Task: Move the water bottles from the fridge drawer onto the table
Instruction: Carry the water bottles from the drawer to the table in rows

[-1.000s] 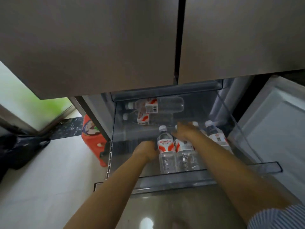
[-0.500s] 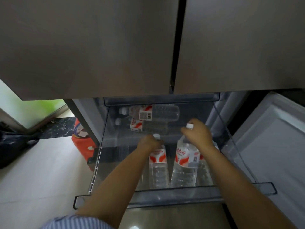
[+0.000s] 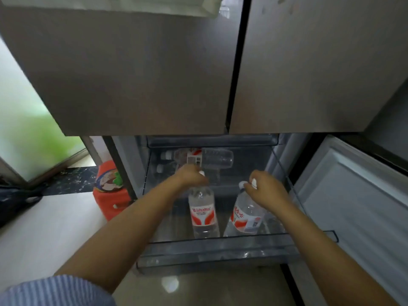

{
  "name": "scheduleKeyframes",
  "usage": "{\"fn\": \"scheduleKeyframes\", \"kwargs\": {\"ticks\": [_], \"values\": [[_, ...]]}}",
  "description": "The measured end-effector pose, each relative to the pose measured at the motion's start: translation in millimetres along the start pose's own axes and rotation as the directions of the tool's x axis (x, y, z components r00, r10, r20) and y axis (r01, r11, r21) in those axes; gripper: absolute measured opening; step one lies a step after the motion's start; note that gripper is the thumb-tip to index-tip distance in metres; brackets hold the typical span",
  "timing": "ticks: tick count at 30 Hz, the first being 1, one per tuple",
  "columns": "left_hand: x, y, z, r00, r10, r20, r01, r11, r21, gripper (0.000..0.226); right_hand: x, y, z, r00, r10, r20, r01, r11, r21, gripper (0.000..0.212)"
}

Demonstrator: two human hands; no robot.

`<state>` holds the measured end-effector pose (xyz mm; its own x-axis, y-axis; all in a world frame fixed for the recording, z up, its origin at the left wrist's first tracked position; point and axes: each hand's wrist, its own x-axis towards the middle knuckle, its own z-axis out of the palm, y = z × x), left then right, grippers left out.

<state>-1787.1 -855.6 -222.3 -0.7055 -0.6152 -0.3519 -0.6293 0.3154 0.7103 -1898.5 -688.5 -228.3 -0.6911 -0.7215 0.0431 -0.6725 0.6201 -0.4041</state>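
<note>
The clear fridge drawer [image 3: 212, 250] is pulled out below the closed upper doors. My left hand [image 3: 191, 177] grips the neck of an upright water bottle [image 3: 203, 214] with a red and white label. My right hand [image 3: 263, 191] grips the necks of two bottles at once; one bottle [image 3: 245, 216] shows plainly, tilted, and a second white cap [image 3: 254, 181] pokes out beside my fingers. At the back of the drawer two more bottles [image 3: 212, 159] lie on their sides.
The closed upper fridge doors [image 3: 154, 74] hang over the drawer. An open lower door [image 3: 357, 202] stands at the right. An orange container [image 3: 109, 191] sits on the floor to the left of the fridge, near a dark bag [image 3: 15, 199].
Both hands have closed on bottle necks and lifted them upward. The right hand's bottles have moved right and away from the left one.
</note>
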Motion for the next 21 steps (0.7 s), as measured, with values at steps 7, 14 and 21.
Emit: {"fn": "scheduleKeyframes", "kwargs": {"ticks": [7,14,21], "values": [[-93,26,-14,0.965,0.262,-0.020,-0.232,0.883,0.409,0.028,-31,-38,-28,0.964,-0.206,0.168,0.233,0.959,-0.160,0.022],[-174,53,-59,0.815,0.392,-0.426,-0.179,0.871,0.458,0.029,-48,-99,-102,0.846,-0.533,0.006,0.524,0.830,-0.189,0.022],[-303,39,-60,0.623,0.282,-0.730,0.058,0.913,0.403,0.023,-113,-171,-139,0.716,-0.686,-0.126,0.695,0.718,0.042,0.021]]}}
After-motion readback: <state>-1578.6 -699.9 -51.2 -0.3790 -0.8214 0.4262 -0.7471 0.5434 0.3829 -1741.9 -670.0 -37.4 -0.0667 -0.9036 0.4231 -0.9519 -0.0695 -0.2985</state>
